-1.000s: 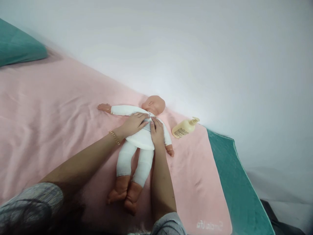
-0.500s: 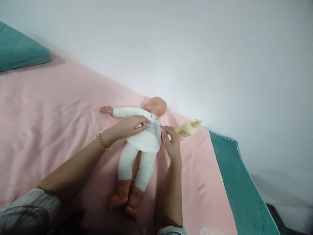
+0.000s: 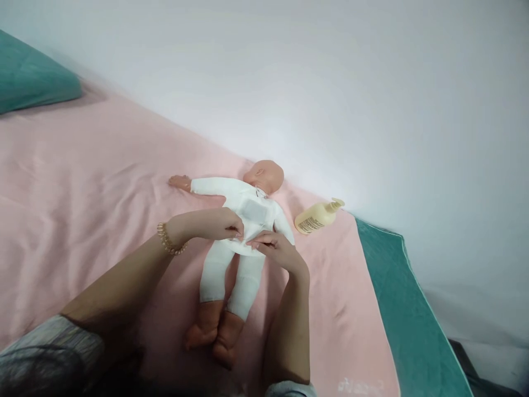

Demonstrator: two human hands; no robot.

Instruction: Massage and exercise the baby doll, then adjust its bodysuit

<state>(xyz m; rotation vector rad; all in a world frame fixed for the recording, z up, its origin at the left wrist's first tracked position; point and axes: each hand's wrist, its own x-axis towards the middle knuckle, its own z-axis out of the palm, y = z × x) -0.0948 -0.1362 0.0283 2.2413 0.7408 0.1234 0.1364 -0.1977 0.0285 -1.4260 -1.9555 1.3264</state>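
Note:
A doll (image 3: 231, 193) in a white cloth body lies face down, its bald head toward the wall and its brown feet toward me. A grey rectangular patch (image 3: 254, 211) shows on its upper back. My left hand (image 3: 227, 225), with a beaded bracelet on the wrist, is closed with its fingertips pinching white fabric at the doll's lower back. Close beside it, my right hand (image 3: 276, 248) has its thumb and fingers pressed together on the same white fabric.
A yellow pump bottle (image 3: 316, 218) lies tilted right of the doll, near the wall (image 3: 351, 110). Wrinkled pink sheet (image 3: 74, 193) lies under the doll. A green cushion (image 3: 37, 74) is at the far left, and green cloth (image 3: 400, 298) borders the right side.
Both hands have moved down from the doll's upper back to its lower back and closed on the fabric. The grey patch is now uncovered.

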